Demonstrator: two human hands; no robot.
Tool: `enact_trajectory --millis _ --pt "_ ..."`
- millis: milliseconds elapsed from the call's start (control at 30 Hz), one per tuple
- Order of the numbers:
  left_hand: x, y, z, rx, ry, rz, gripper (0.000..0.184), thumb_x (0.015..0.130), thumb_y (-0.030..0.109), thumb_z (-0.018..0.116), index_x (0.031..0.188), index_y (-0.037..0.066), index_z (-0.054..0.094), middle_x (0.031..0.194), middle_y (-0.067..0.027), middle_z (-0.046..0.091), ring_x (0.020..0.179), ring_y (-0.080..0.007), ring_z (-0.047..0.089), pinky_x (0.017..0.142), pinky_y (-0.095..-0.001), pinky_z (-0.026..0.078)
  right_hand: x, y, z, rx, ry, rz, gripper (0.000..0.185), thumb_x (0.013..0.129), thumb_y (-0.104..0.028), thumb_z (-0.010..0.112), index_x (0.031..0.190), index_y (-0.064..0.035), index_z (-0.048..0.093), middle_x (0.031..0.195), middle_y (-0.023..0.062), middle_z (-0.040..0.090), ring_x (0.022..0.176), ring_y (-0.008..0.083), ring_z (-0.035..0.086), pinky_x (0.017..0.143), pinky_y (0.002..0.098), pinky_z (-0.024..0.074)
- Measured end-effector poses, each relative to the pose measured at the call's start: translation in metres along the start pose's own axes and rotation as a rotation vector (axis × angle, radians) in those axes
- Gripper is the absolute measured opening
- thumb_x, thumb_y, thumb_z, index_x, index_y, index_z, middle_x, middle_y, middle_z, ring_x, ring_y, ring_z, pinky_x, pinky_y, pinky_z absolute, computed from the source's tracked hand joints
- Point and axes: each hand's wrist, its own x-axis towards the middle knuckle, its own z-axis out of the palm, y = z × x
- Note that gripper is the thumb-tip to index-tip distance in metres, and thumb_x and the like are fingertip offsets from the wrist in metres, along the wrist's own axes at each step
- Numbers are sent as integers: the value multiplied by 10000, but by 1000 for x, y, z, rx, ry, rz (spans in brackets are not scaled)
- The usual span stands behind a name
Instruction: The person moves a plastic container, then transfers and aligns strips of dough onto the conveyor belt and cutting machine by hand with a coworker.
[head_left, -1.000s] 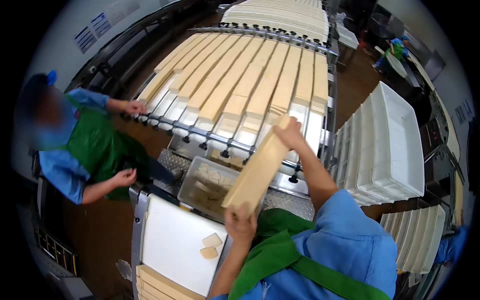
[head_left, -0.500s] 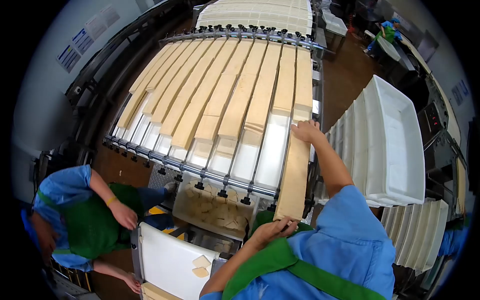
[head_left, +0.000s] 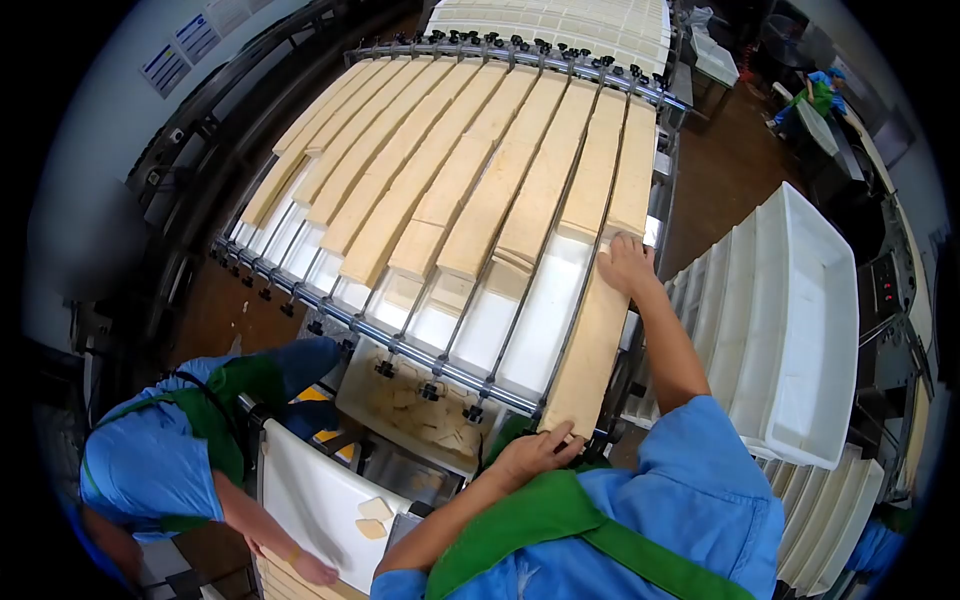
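Observation:
A long pale block (head_left: 583, 345) lies in the rightmost lane of the slatted table (head_left: 535, 345). My right hand (head_left: 628, 268) is closed on its far end, close to the block ahead in that lane. At the near end, by the table's front rail, my left hand (head_left: 538, 455) has its fingers pressed against the block. Rows of similar pale blocks (head_left: 455, 180) fill the lanes to the left, split by thin dark dividers.
A co-worker (head_left: 165, 450) leans over a white board (head_left: 320, 500) at the lower left, where two small pale pieces (head_left: 373, 518) lie. A bin of scraps (head_left: 410, 405) sits below the front rail. White trays (head_left: 810, 330) are stacked at right.
The block went from a slanted hold above the table's front into the rightmost lane, both hands moving with it. Since then it has barely moved. The co-worker has bent down over the white board.

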Motion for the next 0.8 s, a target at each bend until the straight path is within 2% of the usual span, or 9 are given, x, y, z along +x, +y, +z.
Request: enact_trajectory --millis 133,300,433,500,567,667,700,767,800 --pt "2 -6 10 37 -40 -30 475 761 113 586 1229 173 525 1278 -153 478 730 -222 655 568 -314 538 -2 1 -15 -24 -174 55 530 870 -372 417 1255 -12 474 1353 184 440 1284 323 381 1071 558 177" --pt "10 -12 13 -16 -99 -57 429 795 107 564 1216 177 521 1312 -179 456 763 -250 662 573 -339 538 -17 -3 -11 -48 127 18 488 853 -351 504 1228 -39 493 1309 168 454 1253 344 375 1058 567 181" --pt "43 -23 4 -30 -220 -215 373 837 116 535 1206 166 503 1421 -221 354 777 -290 667 591 -368 540 -15 -4 12 -51 279 79 659 881 -436 497 1371 -11 379 1460 186 323 1373 368 242 1090 581 161" --pt "55 -24 5 -67 -174 -223 271 852 117 517 1122 124 500 1491 -191 268 724 -306 659 587 -389 535 -11 -7 15 -19 134 153 725 914 -474 456 1440 -4 287 1525 179 228 1413 370 174 1121 555 121" --pt "56 -25 11 -56 -376 -249 152 858 118 509 1009 98 498 1511 -146 253 663 -301 642 553 -401 528 -7 -7 17 -58 117 169 731 921 -478 445 1449 -7 265 1530 177 221 1414 368 175 1120 557 118" --pt "45 -22 12 88 -264 -135 83 830 130 536 901 97 508 1506 -126 269 611 -246 623 481 -367 517 -14 -30 -11 -138 37 261 724 925 -472 453 1450 -14 257 1520 178 241 1412 365 182 1112 565 134" --pt "37 -19 12 148 -188 -134 107 823 139 547 920 97 532 1438 -113 392 620 -220 630 477 -353 514 -20 -42 -18 -175 27 279 721 925 -469 458 1451 -19 256 1514 181 251 1410 362 189 1107 570 146" --pt "14 -15 -2 154 205 -203 167 821 134 548 985 101 556 1268 -83 561 636 -189 641 489 -336 517 -21 -37 2 -247 138 136 685 931 -456 463 1438 -32 285 1497 185 281 1405 371 190 1096 571 172" --pt "6 -10 -26 152 335 -315 233 819 124 565 1051 107 558 1096 -66 638 662 -217 650 515 -345 526 -22 -42 0 -177 86 71 663 936 -447 461 1427 -30 305 1485 189 302 1394 381 208 1096 551 188"
